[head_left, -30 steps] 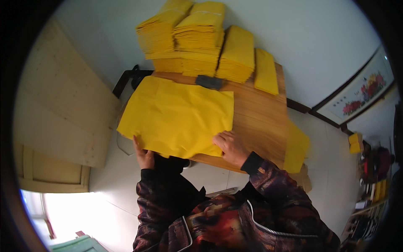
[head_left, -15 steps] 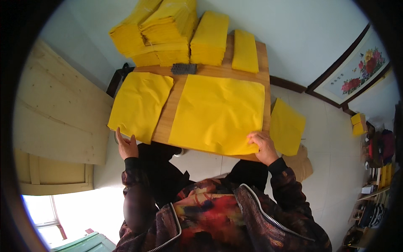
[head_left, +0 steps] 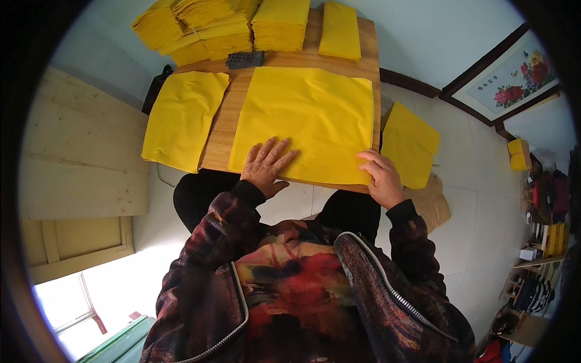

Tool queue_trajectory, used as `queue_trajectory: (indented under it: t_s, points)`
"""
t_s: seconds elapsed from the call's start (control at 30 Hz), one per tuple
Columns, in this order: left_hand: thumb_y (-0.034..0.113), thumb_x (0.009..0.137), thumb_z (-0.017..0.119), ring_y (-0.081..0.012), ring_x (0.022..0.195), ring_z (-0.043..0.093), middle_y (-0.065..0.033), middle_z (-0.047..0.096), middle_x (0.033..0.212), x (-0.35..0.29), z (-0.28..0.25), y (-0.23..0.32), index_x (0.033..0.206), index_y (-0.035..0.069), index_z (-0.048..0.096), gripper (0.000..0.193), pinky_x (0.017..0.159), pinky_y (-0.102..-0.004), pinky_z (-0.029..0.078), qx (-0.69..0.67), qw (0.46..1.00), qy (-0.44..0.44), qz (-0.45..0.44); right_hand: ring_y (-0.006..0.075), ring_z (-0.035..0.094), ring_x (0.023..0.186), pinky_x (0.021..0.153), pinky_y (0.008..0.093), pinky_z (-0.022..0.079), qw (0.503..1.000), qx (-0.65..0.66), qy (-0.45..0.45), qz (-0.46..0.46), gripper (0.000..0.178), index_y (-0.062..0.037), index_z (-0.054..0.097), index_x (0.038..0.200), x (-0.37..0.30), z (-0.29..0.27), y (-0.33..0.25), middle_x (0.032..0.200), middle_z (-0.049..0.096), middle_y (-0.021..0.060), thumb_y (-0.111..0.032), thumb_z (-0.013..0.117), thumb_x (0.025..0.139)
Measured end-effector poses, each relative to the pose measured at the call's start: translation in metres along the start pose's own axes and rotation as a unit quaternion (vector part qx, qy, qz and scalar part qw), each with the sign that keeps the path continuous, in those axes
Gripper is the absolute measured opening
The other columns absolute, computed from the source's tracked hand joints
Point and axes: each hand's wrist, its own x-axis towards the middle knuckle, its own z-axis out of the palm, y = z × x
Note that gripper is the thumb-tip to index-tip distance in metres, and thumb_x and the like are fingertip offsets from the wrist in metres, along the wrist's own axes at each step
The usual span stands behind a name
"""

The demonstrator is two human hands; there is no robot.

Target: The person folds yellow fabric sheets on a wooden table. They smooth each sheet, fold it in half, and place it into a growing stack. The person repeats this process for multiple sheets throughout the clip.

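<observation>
A wide stack of yellow paper sheets (head_left: 308,121) lies flat on the wooden table (head_left: 225,130). My left hand (head_left: 266,166) rests flat on the sheets' near left part, fingers spread. My right hand (head_left: 380,176) pinches the near right corner of the top sheet at the table's edge. A second yellow pile (head_left: 183,118) lies to the left, hanging over the table's side.
Tall stacks of folded yellow paper (head_left: 242,27) line the table's far edge, with a small dark block (head_left: 244,59) in front of them. More yellow sheets (head_left: 410,144) lie on a brown box to the right. A framed flower picture (head_left: 514,75) leans at the wall.
My left hand moved from the table's left edge onto the wide stack and now lies flat on it. My right hand stays at the near right corner. The view shifted, showing the table nearer.
</observation>
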Motion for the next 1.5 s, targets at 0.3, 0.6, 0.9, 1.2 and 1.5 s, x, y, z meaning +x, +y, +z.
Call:
queue_trajectory:
  t_s: [0.3, 0.6, 0.9, 1.2, 1.5]
  points:
    - [0.030, 0.071, 0.077, -0.0289, 0.139, 0.029, -0.0025, 0.031, 0.151, -0.006, 0.009, 0.006, 0.143, 0.029, 0.038, 0.082, 0.110, -0.0493, 0.024, -0.002, 1.000, 0.005, -0.029, 0.0348, 0.055, 0.109, 0.094, 0.0429, 0.044, 0.995, 0.014, 0.094, -0.003, 0.018, -0.0002, 0.060, 0.087, 0.008, 0.008, -0.037, 0.109, 0.059, 0.0147, 0.006, 0.057, 0.070]
    - [0.035, 0.073, 0.075, -0.0339, 0.137, 0.030, -0.0114, 0.032, 0.150, -0.024, 0.003, -0.005, 0.139, 0.021, 0.045, 0.073, 0.109, -0.0514, 0.027, -0.090, 0.994, 0.013, -0.059, 0.0359, 0.046, 0.121, 0.101, 0.0433, 0.038, 0.994, 0.091, 0.058, 0.001, 0.033, -0.0047, 0.058, 0.112, 0.029, 0.040, -0.032, 0.128, 0.052, 0.0145, -0.013, 0.067, 0.081]
    - [0.018, 0.082, 0.065, -0.0285, 0.097, 0.063, -0.0187, 0.064, 0.109, 0.030, 0.020, -0.124, 0.126, -0.002, 0.052, 0.050, 0.083, -0.0347, 0.050, -0.416, 0.814, 0.199, -0.354, 0.0344, 0.056, 0.107, 0.091, 0.0383, 0.045, 0.951, 0.162, 0.038, 0.262, 0.038, 0.0037, 0.054, 0.117, 0.060, 0.019, 0.037, 0.115, 0.057, 0.0209, -0.015, 0.065, 0.086]
    - [0.012, 0.079, 0.063, -0.0240, 0.092, 0.065, -0.0148, 0.065, 0.103, 0.034, 0.019, -0.115, 0.127, -0.005, 0.050, 0.052, 0.080, -0.0329, 0.050, -0.365, 0.823, 0.214, -0.378, 0.0399, 0.052, 0.108, 0.091, 0.0433, 0.043, 0.980, 0.037, 0.104, 0.166, 0.037, 0.0054, 0.054, 0.111, 0.054, 0.030, 0.031, 0.116, 0.055, 0.0230, -0.011, 0.067, 0.081]
    - [0.009, 0.083, 0.062, -0.0190, 0.093, 0.062, -0.0120, 0.063, 0.108, 0.028, 0.030, -0.132, 0.128, -0.001, 0.051, 0.047, 0.081, -0.0298, 0.049, -0.403, 0.824, 0.200, -0.343, 0.0389, 0.053, 0.109, 0.095, 0.0409, 0.042, 0.967, 0.093, 0.128, 0.198, 0.035, 0.0044, 0.054, 0.112, 0.050, 0.035, 0.035, 0.120, 0.055, 0.0229, -0.010, 0.065, 0.082]
